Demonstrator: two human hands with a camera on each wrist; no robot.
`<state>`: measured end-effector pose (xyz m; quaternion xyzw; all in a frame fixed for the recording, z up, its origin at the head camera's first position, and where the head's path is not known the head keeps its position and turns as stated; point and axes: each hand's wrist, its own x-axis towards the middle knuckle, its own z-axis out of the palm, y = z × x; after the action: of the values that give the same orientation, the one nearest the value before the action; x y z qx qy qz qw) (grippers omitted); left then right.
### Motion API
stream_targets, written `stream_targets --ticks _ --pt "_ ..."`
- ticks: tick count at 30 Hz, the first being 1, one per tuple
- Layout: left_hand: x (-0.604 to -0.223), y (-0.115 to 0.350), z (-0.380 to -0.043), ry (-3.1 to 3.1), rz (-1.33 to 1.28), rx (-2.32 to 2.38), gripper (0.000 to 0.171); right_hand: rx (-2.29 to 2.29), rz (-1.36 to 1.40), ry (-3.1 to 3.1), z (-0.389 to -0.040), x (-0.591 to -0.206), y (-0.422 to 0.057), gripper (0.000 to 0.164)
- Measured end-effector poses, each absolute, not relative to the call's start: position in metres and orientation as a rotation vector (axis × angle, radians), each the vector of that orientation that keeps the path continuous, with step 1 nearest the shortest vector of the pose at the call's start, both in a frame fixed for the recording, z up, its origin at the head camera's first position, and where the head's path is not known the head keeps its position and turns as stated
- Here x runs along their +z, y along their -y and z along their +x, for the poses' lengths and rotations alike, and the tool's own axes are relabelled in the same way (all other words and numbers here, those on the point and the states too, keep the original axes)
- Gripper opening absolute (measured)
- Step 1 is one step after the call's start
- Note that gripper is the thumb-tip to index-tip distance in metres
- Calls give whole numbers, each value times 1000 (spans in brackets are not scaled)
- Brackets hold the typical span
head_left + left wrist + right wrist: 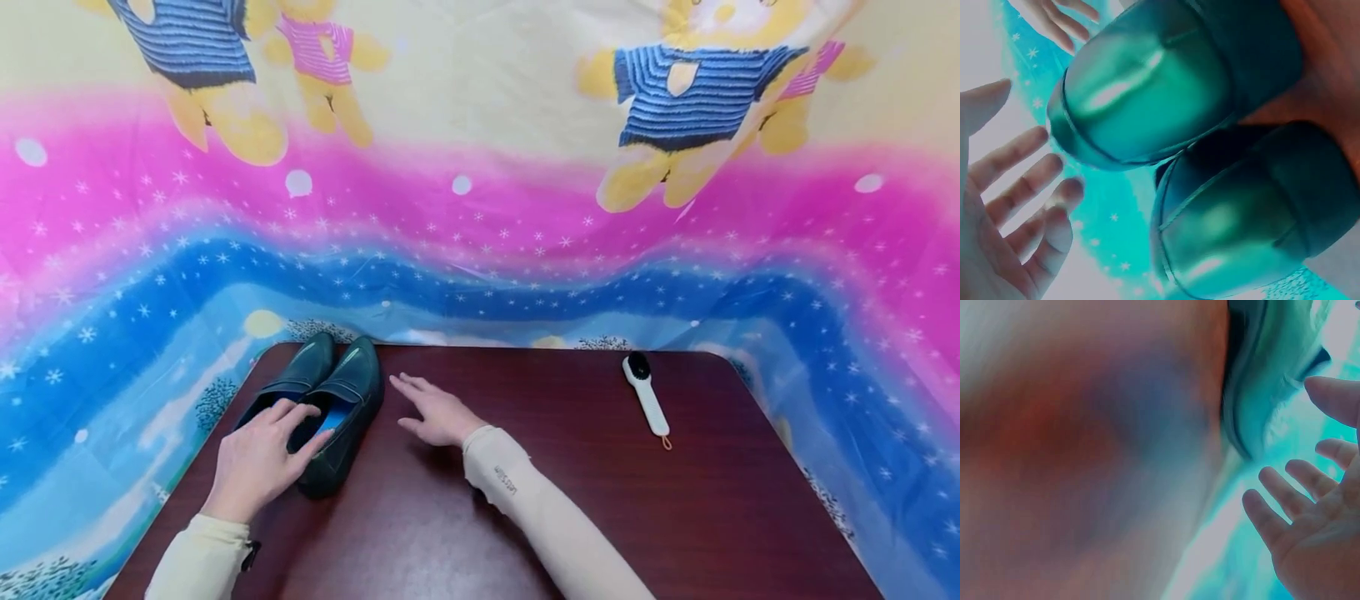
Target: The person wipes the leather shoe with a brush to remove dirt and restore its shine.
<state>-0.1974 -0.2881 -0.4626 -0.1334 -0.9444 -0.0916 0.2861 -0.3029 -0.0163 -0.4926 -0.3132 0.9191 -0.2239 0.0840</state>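
A pair of dark green loafers stands side by side at the table's left: the right loafer (347, 417) and the left loafer (296, 375), toes toward the back curtain. Above their heel openings hovers my left hand (258, 458), thumb and fingers spread apart and loosely bent. In the left wrist view that hand (1016, 206) has nothing in its fingers, and the rounded heels of the shoes face it. My right hand (435, 411) is just right of the right loafer, its fingers extended and pointing toward it. The right wrist view shows this hand (1310, 519) holding nothing, the shoe beyond its fingertips.
A white-handled brush (648, 396) with dark bristles and a small hanging loop lies at the back right of the dark red-brown table (570, 467). Behind and beside the table hangs a printed curtain (465, 250) with bears and snowflakes.
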Motion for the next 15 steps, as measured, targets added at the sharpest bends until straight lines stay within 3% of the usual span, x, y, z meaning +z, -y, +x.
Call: stream_targets --ticks 5,12,15 --pt "-453 292 -209 2435 -386 -271 47 -529 -932 -2931 -307 -468 -37 73" --pt "-443 306 -222 2508 -371 -265 76 -467 -797 -3190 -310 -431 -133 70" --pt "-441 314 -224 2572 -345 -261 78 -450 -709 -3269 -304 -420 -177 69"
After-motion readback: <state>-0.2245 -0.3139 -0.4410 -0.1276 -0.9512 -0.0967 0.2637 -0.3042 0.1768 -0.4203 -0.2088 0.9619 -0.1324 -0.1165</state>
